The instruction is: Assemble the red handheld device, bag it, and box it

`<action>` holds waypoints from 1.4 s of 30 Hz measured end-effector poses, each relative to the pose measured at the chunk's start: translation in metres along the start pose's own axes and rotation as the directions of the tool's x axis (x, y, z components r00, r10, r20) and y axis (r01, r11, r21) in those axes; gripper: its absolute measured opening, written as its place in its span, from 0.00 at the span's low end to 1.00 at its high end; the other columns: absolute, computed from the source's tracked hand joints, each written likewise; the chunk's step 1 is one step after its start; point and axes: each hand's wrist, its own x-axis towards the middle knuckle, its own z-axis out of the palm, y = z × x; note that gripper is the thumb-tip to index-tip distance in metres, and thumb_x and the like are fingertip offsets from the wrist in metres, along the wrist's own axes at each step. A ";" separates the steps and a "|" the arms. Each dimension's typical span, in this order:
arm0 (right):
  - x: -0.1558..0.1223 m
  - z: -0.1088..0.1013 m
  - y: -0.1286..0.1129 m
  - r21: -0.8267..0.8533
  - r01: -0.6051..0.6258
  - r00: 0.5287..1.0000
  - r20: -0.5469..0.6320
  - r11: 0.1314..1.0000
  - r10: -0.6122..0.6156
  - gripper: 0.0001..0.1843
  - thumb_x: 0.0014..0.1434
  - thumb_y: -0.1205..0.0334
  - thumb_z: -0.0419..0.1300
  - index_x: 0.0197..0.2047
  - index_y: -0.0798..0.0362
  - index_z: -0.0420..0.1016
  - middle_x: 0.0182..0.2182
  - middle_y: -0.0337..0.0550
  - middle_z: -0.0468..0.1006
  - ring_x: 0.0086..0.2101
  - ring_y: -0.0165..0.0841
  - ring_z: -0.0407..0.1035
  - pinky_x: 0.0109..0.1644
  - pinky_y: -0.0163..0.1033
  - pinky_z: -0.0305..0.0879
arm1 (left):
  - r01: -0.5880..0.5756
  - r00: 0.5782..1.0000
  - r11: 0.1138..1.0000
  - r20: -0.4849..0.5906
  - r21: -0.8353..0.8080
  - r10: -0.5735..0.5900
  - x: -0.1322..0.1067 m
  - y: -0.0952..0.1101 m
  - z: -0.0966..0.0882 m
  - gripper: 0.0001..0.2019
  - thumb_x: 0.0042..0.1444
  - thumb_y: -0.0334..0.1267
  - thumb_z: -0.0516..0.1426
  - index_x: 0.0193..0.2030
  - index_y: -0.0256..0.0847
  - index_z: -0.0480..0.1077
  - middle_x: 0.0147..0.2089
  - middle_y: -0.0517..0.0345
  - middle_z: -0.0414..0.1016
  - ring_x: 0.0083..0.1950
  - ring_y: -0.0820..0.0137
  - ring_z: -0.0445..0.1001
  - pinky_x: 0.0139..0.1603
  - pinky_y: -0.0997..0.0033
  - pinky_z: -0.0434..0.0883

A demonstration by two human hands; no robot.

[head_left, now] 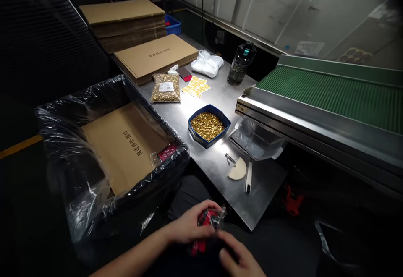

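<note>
Low in the view, over my lap, my left hand point(190, 224) is curled round a small red and black item in a clear plastic bag point(210, 218). My right hand point(241, 256) sits just below and right of it, fingers bent against the same bagged item. Beyond the hands, a blue tray point(192, 122) full of small gold pieces rests on the steel table point(217, 96). A sealed bag of the same gold pieces point(165, 88) lies farther back.
A plastic-lined bin point(63, 142) holding a flat cardboard sheet stands at my left. Stacked flat cartons point(154, 56), yellow sticker sheets point(195, 86), a white bag point(207, 63) and a water bottle point(241, 64) sit at the back. A green conveyor point(330, 92) runs along the right.
</note>
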 end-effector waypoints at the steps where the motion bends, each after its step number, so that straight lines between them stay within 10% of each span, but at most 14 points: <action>1: 0.000 0.001 -0.006 -0.195 0.082 0.997 0.008 0.977 -0.082 0.23 0.53 0.43 0.71 0.47 0.47 0.83 0.50 0.51 0.81 0.53 0.46 0.72 0.61 0.50 0.64 | 0.040 0.999 0.996 0.015 -0.080 -0.039 -0.002 -0.005 -0.006 0.32 0.58 0.56 0.63 0.64 0.41 0.65 0.58 0.41 0.74 0.59 0.53 0.74 0.61 0.52 0.67; 5: 0.002 -0.008 -0.034 -0.529 0.151 0.981 -0.020 0.835 -0.191 0.08 0.63 0.55 0.64 0.36 0.46 0.82 0.39 0.43 0.81 0.43 0.40 0.74 0.51 0.41 0.67 | 0.065 0.991 0.972 0.126 -0.225 -0.037 -0.004 -0.013 -0.021 0.41 0.52 0.63 0.63 0.66 0.39 0.65 0.67 0.37 0.66 0.69 0.46 0.65 0.69 0.49 0.59; 11: 0.020 -0.013 -0.044 -0.520 0.169 0.924 -0.212 0.837 -0.318 0.08 0.63 0.56 0.63 0.34 0.48 0.79 0.39 0.43 0.80 0.44 0.40 0.74 0.50 0.39 0.67 | 0.129 0.969 0.943 0.239 -0.307 -0.054 0.003 -0.011 -0.023 0.47 0.49 0.64 0.65 0.70 0.40 0.61 0.70 0.37 0.63 0.71 0.45 0.61 0.72 0.48 0.54; 17: 0.034 0.007 -0.028 -0.455 0.229 0.933 -0.148 0.860 -0.327 0.05 0.63 0.58 0.61 0.37 0.50 0.74 0.52 0.48 0.77 0.54 0.43 0.70 0.51 0.39 0.69 | 0.304 0.908 0.891 0.386 -0.339 -0.163 0.011 -0.013 -0.026 0.58 0.41 0.52 0.74 0.75 0.47 0.48 0.67 0.41 0.66 0.65 0.47 0.69 0.65 0.45 0.63; 22: 0.040 0.012 -0.035 -0.380 0.224 0.968 -0.024 0.897 -0.252 0.20 0.67 0.53 0.57 0.60 0.48 0.72 0.51 0.47 0.79 0.51 0.40 0.73 0.58 0.44 0.67 | 0.256 0.954 0.902 0.240 -0.346 -0.179 0.004 -0.019 -0.027 0.68 0.40 0.52 0.74 0.77 0.51 0.32 0.71 0.40 0.59 0.68 0.50 0.66 0.68 0.46 0.58; 25: 0.044 0.014 -0.040 -0.405 0.198 0.980 0.105 0.893 -0.169 0.21 0.70 0.47 0.53 0.49 0.52 0.80 0.42 0.45 0.82 0.42 0.38 0.75 0.47 0.39 0.70 | 0.222 0.975 0.928 0.068 -0.298 -0.211 -0.002 -0.018 -0.027 0.54 0.47 0.62 0.67 0.75 0.47 0.48 0.67 0.40 0.65 0.65 0.50 0.70 0.65 0.48 0.63; 31: 0.038 0.024 -0.043 -0.533 0.177 0.958 -0.100 0.827 -0.270 0.23 0.72 0.50 0.51 0.33 0.54 0.78 0.28 0.41 0.78 0.29 0.33 0.70 0.32 0.34 0.60 | 0.169 0.905 0.986 -0.396 -0.005 -0.157 -0.035 0.006 -0.036 0.21 0.63 0.57 0.57 0.54 0.46 0.74 0.55 0.52 0.73 0.58 0.60 0.69 0.65 0.59 0.62; 33: 0.030 0.033 -0.052 -0.689 0.338 0.854 -0.062 0.642 -0.516 0.16 0.72 0.58 0.53 0.38 0.52 0.79 0.31 0.43 0.80 0.31 0.34 0.73 0.36 0.35 0.63 | 0.222 0.807 0.973 -0.572 0.061 -0.148 -0.052 0.022 -0.031 0.20 0.62 0.58 0.58 0.49 0.45 0.76 0.49 0.54 0.74 0.53 0.61 0.70 0.60 0.63 0.66; 35: 0.025 0.046 -0.065 -0.826 0.518 0.618 0.180 0.224 -0.765 0.14 0.70 0.66 0.52 0.47 0.54 0.79 0.37 0.47 0.84 0.36 0.37 0.77 0.40 0.38 0.65 | 0.282 0.737 0.951 -0.607 -0.125 -0.298 -0.066 0.041 -0.021 0.27 0.61 0.63 0.54 0.49 0.42 0.76 0.44 0.51 0.76 0.46 0.62 0.74 0.49 0.63 0.72; 38: 0.023 0.070 -0.083 -0.724 0.605 0.292 0.588 -0.330 -0.754 0.17 0.68 0.71 0.52 0.53 0.63 0.78 0.45 0.56 0.84 0.41 0.42 0.80 0.39 0.41 0.68 | 0.245 0.788 0.809 -0.377 -0.534 -0.487 -0.079 0.068 -0.001 0.29 0.61 0.63 0.56 0.53 0.37 0.73 0.45 0.46 0.78 0.44 0.61 0.77 0.45 0.61 0.76; 42: 0.028 0.093 -0.092 -0.566 0.704 0.149 0.709 -0.430 -0.689 0.11 0.68 0.70 0.57 0.47 0.61 0.80 0.43 0.50 0.86 0.38 0.37 0.81 0.33 0.38 0.70 | 0.146 0.736 0.859 -0.526 -0.490 -0.425 -0.091 0.097 -0.002 0.28 0.51 0.39 0.70 0.58 0.41 0.70 0.44 0.52 0.80 0.43 0.66 0.80 0.45 0.69 0.78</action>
